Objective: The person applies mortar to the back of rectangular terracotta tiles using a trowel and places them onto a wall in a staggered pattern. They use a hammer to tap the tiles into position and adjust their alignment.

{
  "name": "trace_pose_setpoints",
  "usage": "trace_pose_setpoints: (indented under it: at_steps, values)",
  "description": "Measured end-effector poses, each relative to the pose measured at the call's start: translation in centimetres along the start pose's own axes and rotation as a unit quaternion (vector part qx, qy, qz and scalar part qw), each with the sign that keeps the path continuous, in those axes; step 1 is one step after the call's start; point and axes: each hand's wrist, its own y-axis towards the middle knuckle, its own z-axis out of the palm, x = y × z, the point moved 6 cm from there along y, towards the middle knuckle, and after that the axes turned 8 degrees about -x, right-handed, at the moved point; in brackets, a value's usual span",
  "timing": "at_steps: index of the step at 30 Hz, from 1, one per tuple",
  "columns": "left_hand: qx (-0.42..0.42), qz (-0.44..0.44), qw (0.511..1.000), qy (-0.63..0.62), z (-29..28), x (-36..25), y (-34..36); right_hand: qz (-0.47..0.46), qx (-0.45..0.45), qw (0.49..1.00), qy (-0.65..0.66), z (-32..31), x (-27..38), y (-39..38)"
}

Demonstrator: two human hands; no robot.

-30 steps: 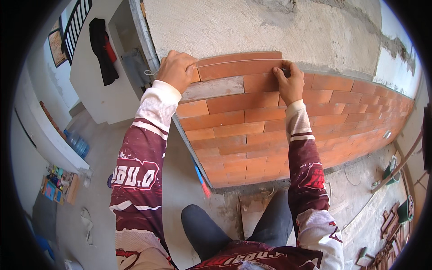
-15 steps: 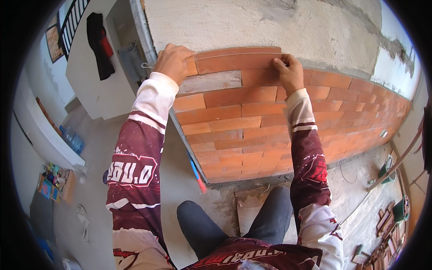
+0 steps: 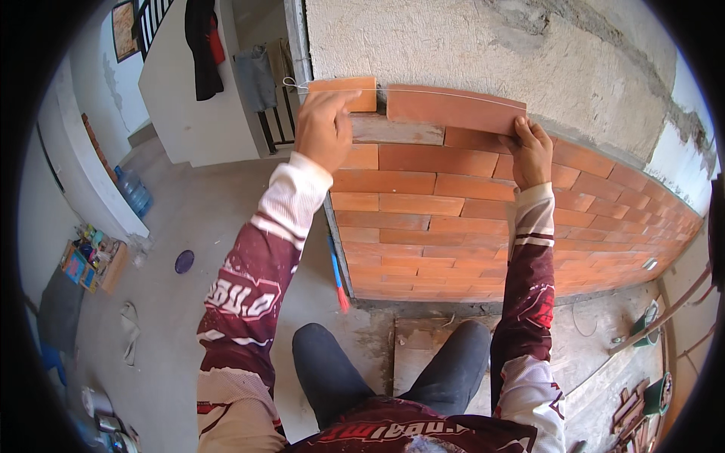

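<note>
The left hand (image 3: 323, 130) presses open fingers on a short brick tile (image 3: 355, 92) at the wall's (image 3: 483, 219) top left; the right hand (image 3: 531, 149) pinches the long tile's (image 3: 453, 109) right end, under a taut string (image 3: 453, 93)

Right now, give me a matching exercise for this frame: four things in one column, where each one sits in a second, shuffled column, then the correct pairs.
Things:
1. left hand
2. right hand
3. water jug
4. dark jacket

Places:
A. standing on the floor by the left wall
B. on the right end of the long tile
C. hanging on the white wall
D. on the short tile at the wall corner

Pairs: 1-D, 2-B, 3-A, 4-C
</note>
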Motion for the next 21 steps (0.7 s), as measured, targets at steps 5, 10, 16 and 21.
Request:
trace_pose_setpoints:
  at_steps: [5, 10, 16, 21]
  values:
    - [0.097, -0.216, 0.957, -0.168, 0.4, -0.6, -8.2, 0.027, -0.014, 1.0, -0.001, -3.6, 0.1, -2.1]
    - [0.313, -0.521, 0.661, -0.439, 2.2, -6.0, -19.8, -0.02, -0.023, 0.999, -0.039, -5.6, 0.4, -9.4]
    - [0.073, -0.705, 0.367, -0.602, 4.8, -14.3, -27.1, -0.144, -0.022, 0.971, -0.19, -3.4, -2.5, -25.2]
    - [-0.008, -0.783, 0.257, -0.566, 3.5, -13.4, -34.5, -0.194, 0.152, 0.931, -0.269, -2.6, -5.4, -35.3]
